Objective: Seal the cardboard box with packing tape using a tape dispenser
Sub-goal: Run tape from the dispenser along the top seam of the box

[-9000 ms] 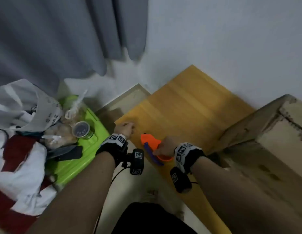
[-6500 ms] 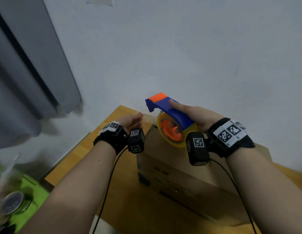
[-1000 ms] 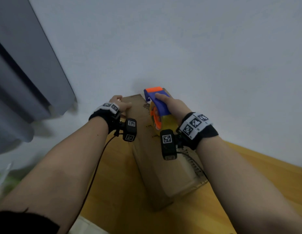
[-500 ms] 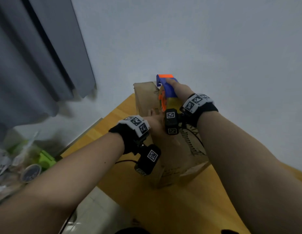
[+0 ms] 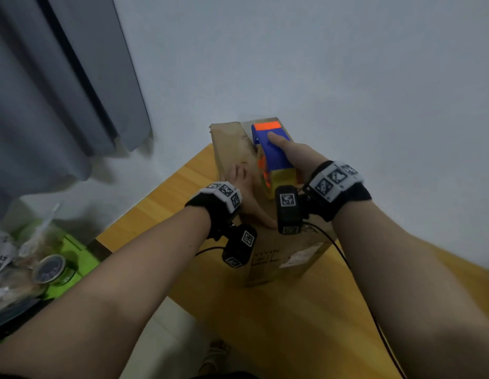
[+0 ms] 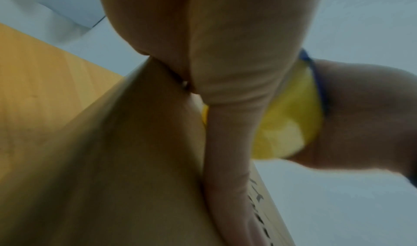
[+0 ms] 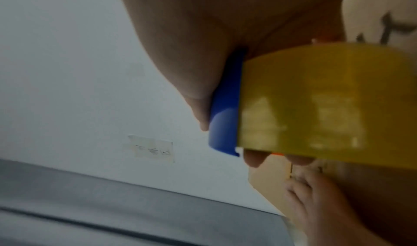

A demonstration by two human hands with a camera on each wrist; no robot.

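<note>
From the head view, the cardboard box (image 5: 268,214) stands on the wooden table (image 5: 183,203) against the wall, and the tape dispenser (image 5: 273,157) sits on the box's top toward its far end; my worry is that a pull along the seam from here could drag the tape off the line between the flaps or slide the whole box, since only a flat palm steadies it. The right hand (image 5: 298,157) is wrapped over the dispenser's blue body with the thumb laid along its top, a firm closed hold; the left hand (image 5: 246,192) lies spread and flat on the box top just beside the dispenser, gripping nothing. In the left wrist view, the left hand (image 6: 225,71) presses straight fingers down on the box (image 6: 124,160), with the yellow tape roll (image 6: 291,121) close beside it. In the right wrist view, the right hand (image 7: 203,45) curls round the dispenser (image 7: 225,116) and its roll (image 7: 327,103), fingertips showing beneath; if that hold tilts, the tape may wrinkle or lift from the cardboard
</note>
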